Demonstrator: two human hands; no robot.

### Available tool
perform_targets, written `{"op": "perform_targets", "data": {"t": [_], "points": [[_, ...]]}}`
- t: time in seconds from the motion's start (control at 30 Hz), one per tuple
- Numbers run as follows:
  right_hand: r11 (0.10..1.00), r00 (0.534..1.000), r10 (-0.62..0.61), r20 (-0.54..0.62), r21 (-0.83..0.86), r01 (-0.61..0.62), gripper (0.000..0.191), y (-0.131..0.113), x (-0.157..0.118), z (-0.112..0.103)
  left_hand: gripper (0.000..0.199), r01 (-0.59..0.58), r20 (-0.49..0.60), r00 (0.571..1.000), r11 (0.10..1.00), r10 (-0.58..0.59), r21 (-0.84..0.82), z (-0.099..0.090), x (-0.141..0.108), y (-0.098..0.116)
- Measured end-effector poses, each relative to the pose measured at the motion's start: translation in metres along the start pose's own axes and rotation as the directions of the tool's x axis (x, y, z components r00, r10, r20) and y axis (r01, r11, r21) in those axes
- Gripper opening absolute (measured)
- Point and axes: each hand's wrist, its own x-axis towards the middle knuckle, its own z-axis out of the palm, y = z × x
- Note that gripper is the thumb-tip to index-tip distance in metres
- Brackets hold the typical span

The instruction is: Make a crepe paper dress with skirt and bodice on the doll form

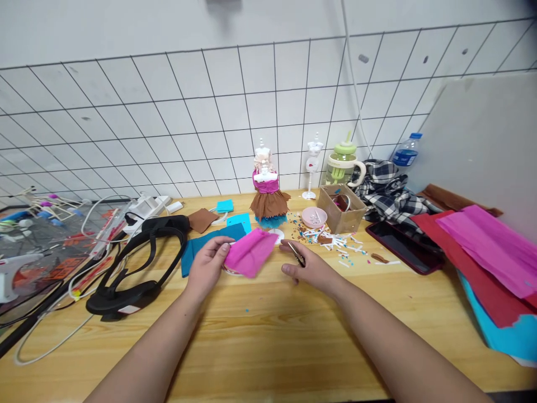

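Pink crepe paper [253, 253] is pinched at its left edge between the thumb and fingers of my left hand [210, 263]. My right hand [308, 267] is curled around a small dark metal tool [297, 254], perhaps scissors, a little to the right of the paper and apart from it. Behind the paper stands a small mannequin [268, 196] in a pink top and a brown and blue paper skirt. A round object with a pale rim lies partly hidden beneath the paper.
Left are a black headset [138, 274], cables and teal sheets [213, 243]. Right are a pink bowl [314, 217], a box [343, 210], paper scraps, a phone [405, 246] and crepe sheets [482, 268]. A second mannequin [311, 165] and a mug [340, 166] stand behind.
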Motion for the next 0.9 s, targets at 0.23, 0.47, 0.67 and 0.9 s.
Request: {"op": "perform_targets", "data": {"t": [0.23,0.47,0.67,0.9], "points": [[0.994,0.999,-0.01,-0.043,0.106,0.015,0.043,0.001,0.006,0.008,0.036,0.125,0.149,0.983,0.984,-0.106,-0.125,0.019,-0.006,-0.002],[0.985,0.979,0.113,-0.17,0.152,-0.087,0.034,-0.004,0.005,-0.013,0.041,0.094,-0.085,0.992,0.996,-0.094,-0.004,0.002,0.005,-0.004],[0.819,0.997,0.068,0.039,0.569,-0.078,0.045,-0.014,-0.008,-0.025,0.026,-0.193,-0.167,0.913,0.753,0.373,0.629,-0.022,0.01,-0.005],[0.83,0.989,0.142,0.034,0.54,-0.137,0.071,-0.023,-0.013,-0.027,0.052,-0.228,0.184,0.972,0.417,0.144,0.88,-0.024,0.009,-0.005]]}}
